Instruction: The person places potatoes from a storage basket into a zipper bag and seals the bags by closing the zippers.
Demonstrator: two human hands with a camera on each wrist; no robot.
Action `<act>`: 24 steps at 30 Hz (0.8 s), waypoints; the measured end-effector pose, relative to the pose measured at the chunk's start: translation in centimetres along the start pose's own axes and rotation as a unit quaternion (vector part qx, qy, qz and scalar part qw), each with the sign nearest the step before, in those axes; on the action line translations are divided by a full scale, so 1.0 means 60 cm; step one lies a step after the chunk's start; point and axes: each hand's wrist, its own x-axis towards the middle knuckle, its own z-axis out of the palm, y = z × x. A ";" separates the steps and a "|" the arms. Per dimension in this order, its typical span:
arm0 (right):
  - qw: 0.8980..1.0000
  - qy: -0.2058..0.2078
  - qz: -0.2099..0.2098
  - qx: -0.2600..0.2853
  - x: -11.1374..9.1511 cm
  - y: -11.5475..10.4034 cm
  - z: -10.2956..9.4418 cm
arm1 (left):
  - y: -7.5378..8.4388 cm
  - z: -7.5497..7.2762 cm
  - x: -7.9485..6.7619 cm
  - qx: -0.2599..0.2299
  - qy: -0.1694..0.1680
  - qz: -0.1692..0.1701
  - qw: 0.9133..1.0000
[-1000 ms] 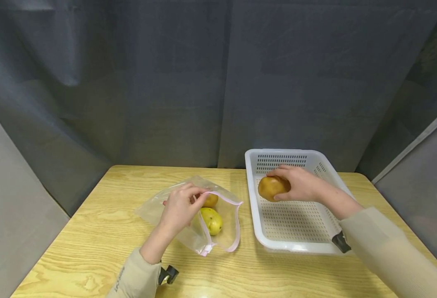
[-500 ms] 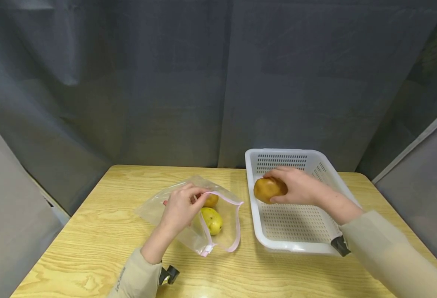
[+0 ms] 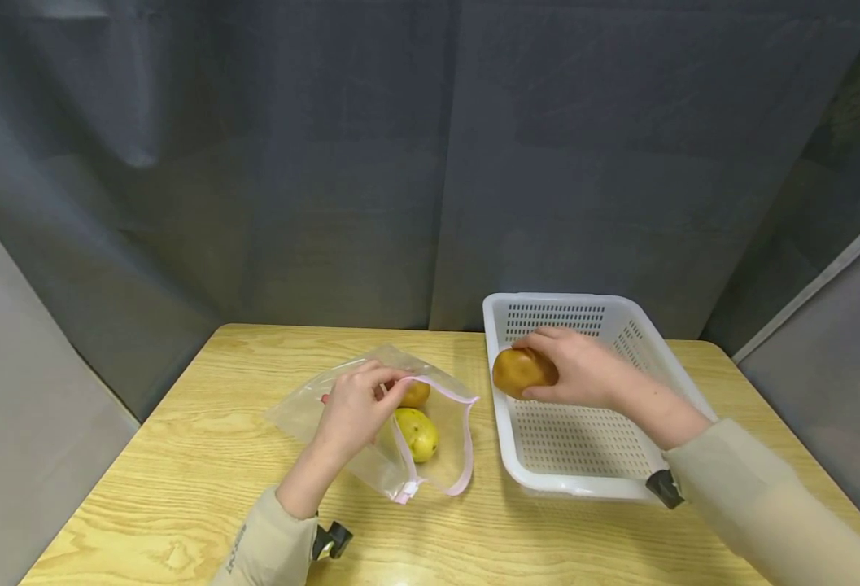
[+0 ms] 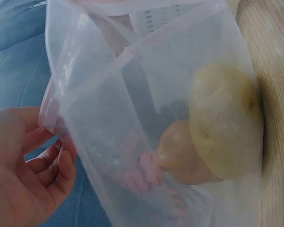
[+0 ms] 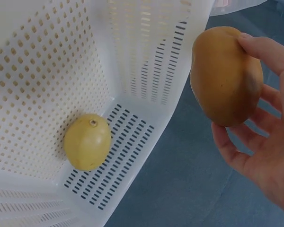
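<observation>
My left hand [image 3: 352, 411] pinches the upper edge of a clear zip bag [image 3: 469, 435] with a pink seal, lying mouth open on the table. Inside it are a yellow potato-like piece [image 3: 416, 434], a rounder orange-brown piece [image 3: 416, 395] and, in the left wrist view, something pinkish-red [image 4: 149, 170], blurred by the plastic. Over the left side of a white basket [image 3: 506, 456], my right hand [image 3: 583, 366] holds a smooth brown potato [image 3: 523, 373] between thumb and fingers. A yellow fruit [image 5: 87, 142] lies in the basket, hidden in the head view.
The wooden table [image 3: 181, 456] carries the bag at left and the slotted basket at right, a narrow gap between them. A dark curtain [image 3: 327, 203] hangs behind the table, and pale panels flank both sides.
My right hand has moved left inside the basket's outline, bringing the brown potato toward the basket's left rim. My left hand and the bag have stayed in place.
</observation>
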 end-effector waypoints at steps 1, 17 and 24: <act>1.000 0.001 -0.001 0.002 0.000 -0.002 -0.001 | 0.000 0.000 0.000 -0.001 0.000 0.000 1.000; 0.999 0.018 -0.039 0.027 0.000 -0.038 -0.001 | -0.001 -0.002 0.001 0.007 0.004 0.003 1.000; 0.997 0.032 -0.054 0.044 0.000 -0.050 0.003 | -0.002 -0.002 0.002 0.005 0.009 0.002 1.000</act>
